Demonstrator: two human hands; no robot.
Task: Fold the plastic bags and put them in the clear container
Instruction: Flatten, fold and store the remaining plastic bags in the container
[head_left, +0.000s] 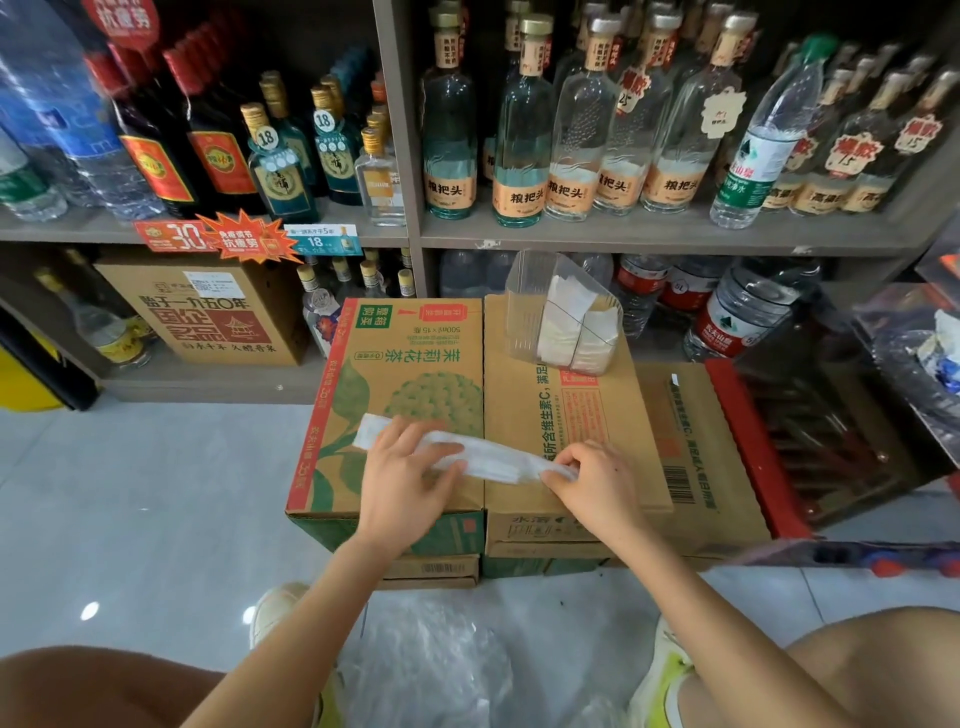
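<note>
- Currently the plastic bag (498, 458) lies as a long narrow strip across the tops of two cardboard boxes (405, 364) that stand side by side. Its long axis runs roughly from 9 o'clock to 3 o'clock, with the 9 o'clock end tipped a little farther from me.
- My left hand (405, 467) lies on the strip's left half. Its fingers (439, 475) are spread and fairly straight, pressing the plastic flat onto the box and grasping nothing.
- My right hand (592, 480) is at the 3 o'clock end, where its fingers (563, 458) are curled and pinch the tip of the strip.
- I judge the next fold to be a turn of that pinched end toward 9 o'clock, along the strip's own axis, up to the pressing hand.
- The clear container (522, 322) stands on the far part of the right-hand box, at about 12 o'clock from my right hand and well apart from it. That makes the right hand the nearer one for the drop.
- Inside it I see pale folded bags (558, 332) standing upright toward its right side. The left part looks open.
- Nothing stands on the box top between strip and container.
- A loose heap of bags (426, 670) lies on the floor at 6 o'clock, between my feet.
- A shelf (623, 236) of bottles rises just behind the container, and a red crate (753, 441) sits at 3 o'clock.
</note>
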